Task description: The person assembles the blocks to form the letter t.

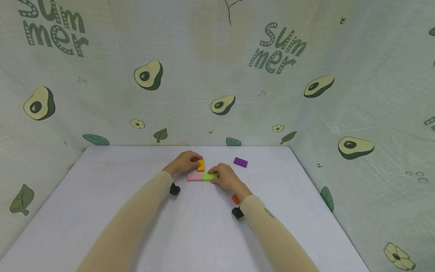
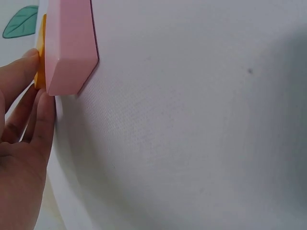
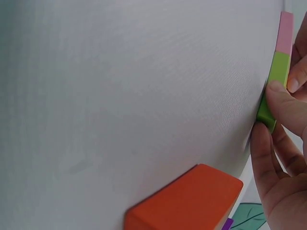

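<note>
Two blocks, one pink [image 1: 195,177] and one light green [image 1: 208,177], lie end to end in a row on the white table. My left hand [image 1: 185,161] pinches a yellow-orange block [image 1: 201,165] between thumb and fingers, just behind the row. In the left wrist view the pink block [image 2: 72,52] partly hides the yellow-orange one [image 2: 40,72]. My right hand [image 1: 227,176] grips the right end of the green block. The right wrist view shows its thumb on the long side of the green block [image 3: 278,69] and a fingertip at the end.
A purple block [image 1: 240,162] lies apart, behind and to the right of the row. Beside my right wrist sits an orange-red block [image 1: 236,199], partly hidden by it. A patterned cloth [image 1: 190,113] rises behind the table's far edge and along both sides.
</note>
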A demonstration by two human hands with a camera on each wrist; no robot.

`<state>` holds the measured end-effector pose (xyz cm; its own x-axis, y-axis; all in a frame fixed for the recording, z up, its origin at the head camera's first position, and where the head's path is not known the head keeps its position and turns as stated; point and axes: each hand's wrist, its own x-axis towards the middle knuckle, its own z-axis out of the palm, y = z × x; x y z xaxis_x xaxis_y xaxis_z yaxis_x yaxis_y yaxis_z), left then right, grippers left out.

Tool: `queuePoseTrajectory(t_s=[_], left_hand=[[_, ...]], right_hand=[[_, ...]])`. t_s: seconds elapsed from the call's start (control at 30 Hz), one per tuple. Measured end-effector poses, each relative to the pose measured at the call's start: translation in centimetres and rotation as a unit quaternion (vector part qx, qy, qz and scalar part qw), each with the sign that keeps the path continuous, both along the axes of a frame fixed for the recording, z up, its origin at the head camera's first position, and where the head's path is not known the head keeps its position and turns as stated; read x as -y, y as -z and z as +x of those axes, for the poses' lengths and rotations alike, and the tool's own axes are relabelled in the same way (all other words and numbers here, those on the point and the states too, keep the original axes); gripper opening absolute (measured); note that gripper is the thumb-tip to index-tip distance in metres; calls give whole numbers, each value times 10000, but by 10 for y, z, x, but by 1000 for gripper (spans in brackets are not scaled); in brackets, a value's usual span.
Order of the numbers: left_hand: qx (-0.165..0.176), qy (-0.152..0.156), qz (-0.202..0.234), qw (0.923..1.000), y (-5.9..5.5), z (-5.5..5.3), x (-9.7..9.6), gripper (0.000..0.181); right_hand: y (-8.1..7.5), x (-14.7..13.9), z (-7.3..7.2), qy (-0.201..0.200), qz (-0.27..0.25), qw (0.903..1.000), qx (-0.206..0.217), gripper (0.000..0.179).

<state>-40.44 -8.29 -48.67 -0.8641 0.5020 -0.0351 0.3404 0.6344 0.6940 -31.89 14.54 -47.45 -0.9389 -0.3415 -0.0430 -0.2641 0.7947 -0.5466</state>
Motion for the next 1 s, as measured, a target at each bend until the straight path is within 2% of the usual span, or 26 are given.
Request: queuePoseTrajectory(t_s=[0.57, 1.0], left_hand=[[219, 60, 0, 9997, -2, 4, -4, 37], [219, 72, 33, 9997, -2, 7, -2, 37]], right_hand=[[2, 0, -2, 38, -51, 10000, 12, 30], [2, 1, -2, 54, -31, 10000, 36, 30]])
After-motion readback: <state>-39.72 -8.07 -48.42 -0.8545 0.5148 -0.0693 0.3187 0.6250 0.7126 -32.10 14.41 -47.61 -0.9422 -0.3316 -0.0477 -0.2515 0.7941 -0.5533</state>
